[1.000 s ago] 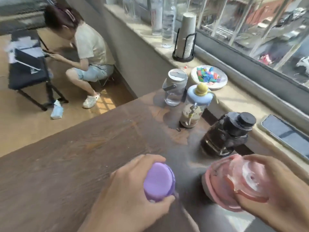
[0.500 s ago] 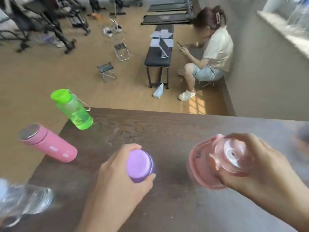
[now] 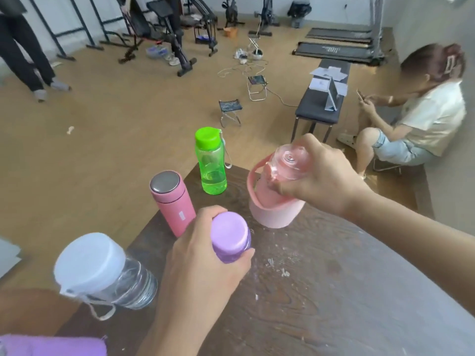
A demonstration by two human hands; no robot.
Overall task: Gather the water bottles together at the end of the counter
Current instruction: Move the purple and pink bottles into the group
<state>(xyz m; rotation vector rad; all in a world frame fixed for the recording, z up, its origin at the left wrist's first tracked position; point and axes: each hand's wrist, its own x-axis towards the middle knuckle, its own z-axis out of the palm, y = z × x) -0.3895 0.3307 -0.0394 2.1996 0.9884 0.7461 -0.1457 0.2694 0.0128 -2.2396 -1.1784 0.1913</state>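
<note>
Five bottles show near the far corner of the dark wooden surface (image 3: 321, 291). The green bottle (image 3: 211, 163) stands right at that corner, and I will tell places from it. The pink flask (image 3: 172, 201) with a silver top stands just beside the green bottle, nearer to the person. The clear bottle (image 3: 102, 273) with a white lid sits well nearer still, at the surface's left edge.

The left hand (image 3: 203, 268) has its grip wrapped tight on the purple bottle (image 3: 230, 237), which is near the pink flask. The right hand (image 3: 321, 178) has its grip closed on the lid of the big pink bottle (image 3: 272, 194), to the right of the green bottle. That big bottle is tilted, and I cannot tell if its bottom touches the surface.

What could go wrong? The green bottle stands so close to the edge that a bump from the big pink bottle could knock it to the floor. The purple bottle could also tip the pink flask if it comes in too fast. A grip on only the lid could slip.
</note>
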